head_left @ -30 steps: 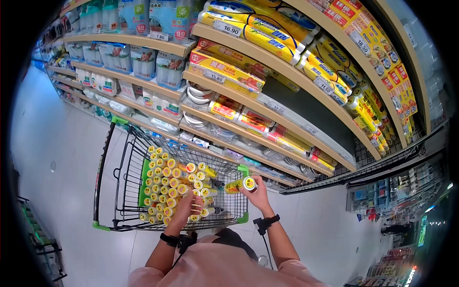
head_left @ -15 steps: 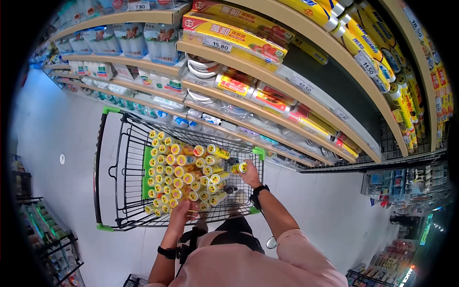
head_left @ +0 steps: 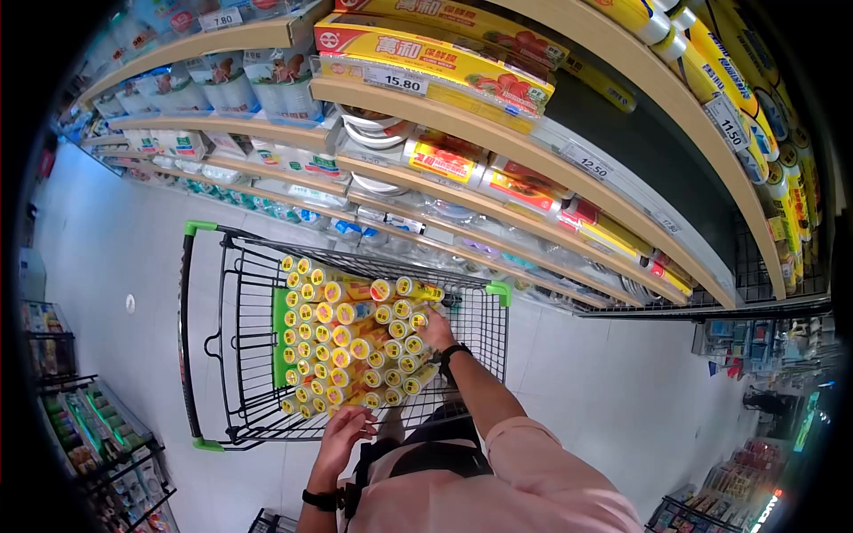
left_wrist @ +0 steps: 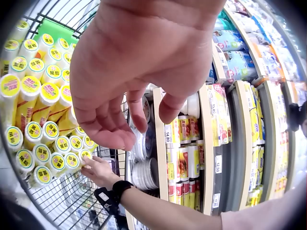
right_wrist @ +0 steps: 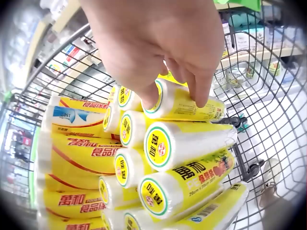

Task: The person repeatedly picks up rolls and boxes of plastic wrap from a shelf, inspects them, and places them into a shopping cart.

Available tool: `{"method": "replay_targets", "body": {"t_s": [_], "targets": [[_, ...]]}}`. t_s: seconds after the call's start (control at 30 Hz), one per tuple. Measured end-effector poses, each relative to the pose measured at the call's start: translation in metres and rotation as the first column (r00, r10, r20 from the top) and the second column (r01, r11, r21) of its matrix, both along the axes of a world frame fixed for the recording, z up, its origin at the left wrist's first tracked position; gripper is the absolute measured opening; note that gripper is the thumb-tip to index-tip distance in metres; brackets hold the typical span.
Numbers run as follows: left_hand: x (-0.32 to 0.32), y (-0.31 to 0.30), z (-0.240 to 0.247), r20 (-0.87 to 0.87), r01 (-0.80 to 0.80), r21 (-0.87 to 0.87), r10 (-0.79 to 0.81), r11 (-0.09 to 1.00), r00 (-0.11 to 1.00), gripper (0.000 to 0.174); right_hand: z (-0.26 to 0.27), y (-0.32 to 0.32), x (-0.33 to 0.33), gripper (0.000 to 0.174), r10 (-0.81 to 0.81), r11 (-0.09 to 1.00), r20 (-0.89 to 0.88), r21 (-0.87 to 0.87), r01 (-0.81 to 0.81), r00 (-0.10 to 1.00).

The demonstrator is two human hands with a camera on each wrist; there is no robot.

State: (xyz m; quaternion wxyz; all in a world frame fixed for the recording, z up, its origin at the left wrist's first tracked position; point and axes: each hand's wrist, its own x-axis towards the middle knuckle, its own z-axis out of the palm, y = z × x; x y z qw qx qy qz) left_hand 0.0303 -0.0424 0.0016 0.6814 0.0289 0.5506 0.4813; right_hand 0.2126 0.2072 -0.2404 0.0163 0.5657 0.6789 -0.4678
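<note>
With 12 o'clock taken as the top of the head view, a wire shopping cart (head_left: 227, 330) is seen just left of the centre, and many yellow-and-white rolls (head_left: 340, 337) are packed inside it. Round yellow labels are shown on their ends. A roll at the 3 o'clock side of the pack is pinched by the right hand (head_left: 434, 331); its white end is pressed by the thumb, and its wrapped side is touched by the fingers. This pinched roll (right_wrist: 184, 104) is held inside the cart, directly beside other rolls; whether its weight is borne by them cannot be told.

The left hand (head_left: 348, 433) is held at 6 o'clock of the cart, near its rim. Its fingers are loosely bent, with a narrow gap left to the thumb, and nothing is held. A dark wristband (head_left: 322, 500) is worn on the left wrist, and another is seen on the right.

A green panel (head_left: 283, 338) is set at the 9 o'clock side of the pack. Beyond the cart, from 11 to 2 o'clock, shelves (head_left: 480, 115) are stocked with packaged goods. A yellow box (head_left: 426, 55) with red markings is placed at 12 o'clock, above a price tag (head_left: 395, 81) marked 15.80. Large yellow packages (head_left: 727, 75) are stacked at 2 o'clock.
</note>
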Motion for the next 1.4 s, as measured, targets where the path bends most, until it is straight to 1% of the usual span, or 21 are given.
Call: {"method": "replay_targets", "body": {"t_s": [0.07,0.17,0.2,0.3,0.33,0.37,0.47,0.5,0.57,0.63,0.7,0.8,0.83,0.9,0.97,1.0,1.1,1.17,1.23,1.3,1.4], "targets": [[-0.001,0.008,0.001,0.013,0.015,0.025,-0.016,1.000,1.000,0.020,0.002,0.002,-0.001,0.065,-0.004,0.999,0.021,-0.047,0.004,1.000],[0.001,0.019,0.001,0.030,0.028,0.055,-0.030,0.998,0.999,0.020,0.024,0.002,0.008,0.066,0.000,1.000,0.055,0.001,0.000,0.999],[0.002,0.022,0.001,0.035,0.032,0.070,-0.035,0.997,0.999,0.019,-0.016,-0.003,0.019,0.063,-0.044,0.996,0.047,0.078,0.040,0.998],[0.004,0.031,0.001,0.066,0.013,0.127,-0.021,0.992,0.998,0.016,0.020,-0.001,0.038,0.056,-0.172,0.974,-0.105,-0.169,0.153,0.979],[0.005,0.034,0.001,0.075,0.001,0.149,-0.012,0.989,0.997,0.015,0.029,-0.005,0.048,0.047,-0.219,0.967,-0.252,-0.185,0.175,0.943],[0.007,0.037,0.001,0.087,-0.012,0.169,-0.003,0.986,0.996,0.014,0.037,-0.003,0.056,0.046,-0.292,0.943,-0.285,-0.246,0.225,0.913],[0.012,0.047,0.004,0.124,-0.054,0.252,0.024,0.966,0.992,0.012,0.116,-0.004,0.071,0.040,-0.488,0.848,-0.351,-0.406,0.340,0.799],[0.014,0.050,0.005,0.137,-0.069,0.283,0.031,0.957,0.990,0.013,0.124,-0.002,0.083,0.038,-0.432,0.884,-0.322,-0.338,0.324,0.842],[0.020,0.058,0.010,0.133,-0.079,0.347,0.035,0.935,0.991,0.014,0.139,0.001,0.106,0.031,-0.448,0.879,-0.351,-0.344,0.332,0.822],[0.028,0.067,0.021,0.155,-0.106,0.352,0.054,0.930,0.986,0.021,0.175,0.010,0.125,0.023,-0.402,0.914,-0.366,-0.220,0.342,0.839],[0.034,0.075,0.023,0.117,-0.073,0.412,0.027,0.908,0.993,0.037,0.222,0.021,0.145,0.034,-0.347,0.934,-0.360,-0.048,0.355,0.866],[0.048,0.090,0.030,0.113,-0.073,0.479,0.021,0.875,0.993,0.035,0.280,0.050,0.176,0.064,-0.370,0.922,-0.336,-0.019,0.387,0.866],[0.053,0.095,0.032,0.185,-0.125,0.532,0.029,0.837,0.982,0.029,0.295,0.062,0.187,0.066,-0.407,0.899,-0.332,0.021,0.438,0.851],[0.064,0.105,0.046,0.262,-0.194,0.481,0.071,0.855,0.963,0.021,0.337,0.090,0.204,0.053,-0.445,0.867,-0.356,0.058,0.495,0.821],[0.077,0.115,0.042,0.248,-0.203,0.501,0.085,0.841,0.965,0.019,0.376,0.121,0.206,0.032,-0.524,0.773,-0.522,0.041,0.633,0.674],[0.083,0.119,0.040,0.239,-0.204,0.507,0.090,0.837,0.967,0.020,0.392,0.140,0.211,0.026,-0.503,0.770,-0.581,0.036,0.638,0.640],[0.100,0.134,0.041,0.282,-0.269,0.477,0.145,0.837,0.949,0.017,0.437,0.189,0.218,0.024,-0.514,0.728,-0.719,-0.076,0.681,0.468],[0.110,0.146,0.041,0.299,-0.309,0.469,0.181,0.827,0.937,0.014,0.457,0.219,0.215,0.023,-0.564,0.702,-0.773,-0.264,0.662,0.290],[0.121,0.157,0.039,0.330,-0.351,0.459,0.210,0.816,0.920,0.013,0.460,0.261,0.229,0.024,-0.623,0.735,-0.750,-0.464,0.495,0.221],[0.131,0.168,0.043,0.385,-0.383,0.446,0.213,0.809,0.898,0.011,0.463,0.289,0.229,0.021,-0.620,0.748,-0.755,-0.486,0.452,0.214],[0.143,0.181,0.047,0.436,-0.427,0.437,0.229,0.792,0.870,0.007,0.458,0.331,0.225,0.034,-0.624,0.737,-0.763,-0.503,0.452,0.168]]}}
